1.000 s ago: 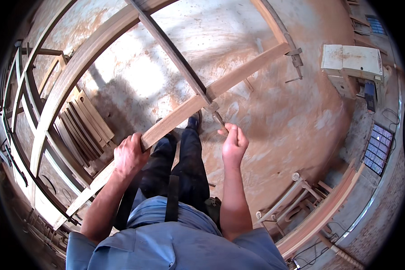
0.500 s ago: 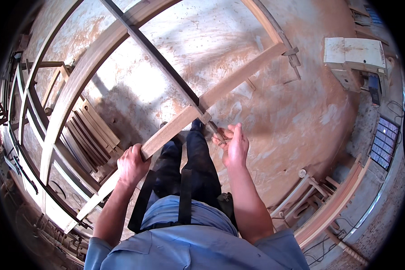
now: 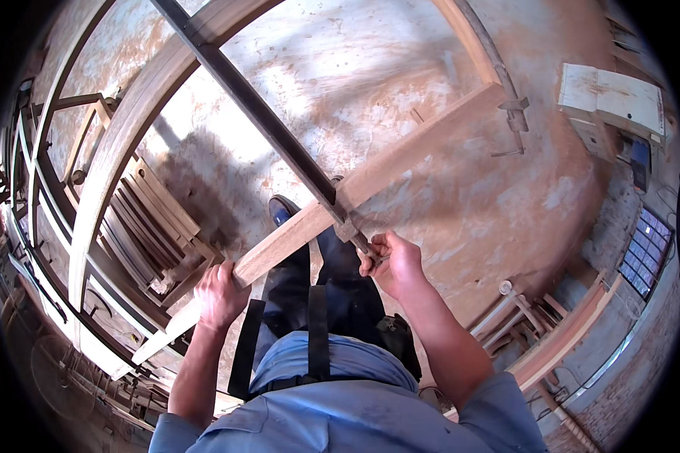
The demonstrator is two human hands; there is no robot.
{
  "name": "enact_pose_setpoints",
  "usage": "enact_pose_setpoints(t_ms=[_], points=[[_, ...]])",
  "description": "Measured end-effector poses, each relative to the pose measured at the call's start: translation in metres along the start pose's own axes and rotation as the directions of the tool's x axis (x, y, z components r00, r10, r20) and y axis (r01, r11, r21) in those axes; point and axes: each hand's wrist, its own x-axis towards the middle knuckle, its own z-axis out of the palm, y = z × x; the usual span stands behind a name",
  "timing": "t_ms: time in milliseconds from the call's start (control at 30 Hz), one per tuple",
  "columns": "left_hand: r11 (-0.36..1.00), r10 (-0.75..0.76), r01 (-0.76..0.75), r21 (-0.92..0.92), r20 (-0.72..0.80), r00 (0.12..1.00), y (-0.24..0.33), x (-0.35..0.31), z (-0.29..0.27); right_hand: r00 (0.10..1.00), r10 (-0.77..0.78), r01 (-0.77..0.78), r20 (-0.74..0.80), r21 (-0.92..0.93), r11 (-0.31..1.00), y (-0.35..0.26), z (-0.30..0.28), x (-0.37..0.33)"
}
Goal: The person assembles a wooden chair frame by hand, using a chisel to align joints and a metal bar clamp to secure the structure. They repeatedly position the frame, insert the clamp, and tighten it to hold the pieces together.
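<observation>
A wooden frame has a straight rail (image 3: 283, 240) running across in front of my legs. My left hand (image 3: 221, 296) is closed round the rail's left end, fingers over its top edge. A long dark bar clamp (image 3: 261, 113) crosses the frame from the upper left, its screw end (image 3: 347, 229) on the near side of the rail. My right hand (image 3: 393, 262) is closed on the clamp's screw handle, partly hidden by the fingers. A second bar clamp (image 3: 514, 113) sits at the rail's far right end, apart from my hands.
Curved wooden members (image 3: 121, 143) of the frame arc along the left. Wooden slats (image 3: 159, 208) are stacked on the floor beside them. A white cabinet-like box (image 3: 612, 98) stands at far right. More wooden parts (image 3: 563, 336) lie at lower right, near a dark gridded panel (image 3: 646, 253).
My right hand's fingers, loosely spread by the clamp handle before, have closed on it. My left hand stays on the rail. The view has shifted slightly.
</observation>
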Motion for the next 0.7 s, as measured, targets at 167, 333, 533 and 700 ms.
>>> enact_pose_setpoints(t_ms=[167,333,533,700], points=[[1.000,0.018,-0.018,0.007,-0.023,1.000,0.001,0.002,0.000,0.958,0.273,-0.276,0.088,0.026,0.961,-0.013,-0.008,0.011],[1.000,-0.022,0.022,0.003,0.020,1.000,0.003,0.004,-0.002,0.906,0.402,-0.408,0.134,0.028,0.912,-0.019,-0.013,0.018],[1.000,-0.015,0.015,0.021,0.014,1.000,0.002,0.003,-0.005,0.979,-0.205,0.184,-0.010,-0.401,0.897,-0.024,-0.017,-0.002],[0.999,-0.005,0.005,0.033,0.009,1.000,0.007,0.007,-0.009,0.495,-0.379,0.691,0.782,-0.618,-0.375,-0.033,0.001,-0.041]])
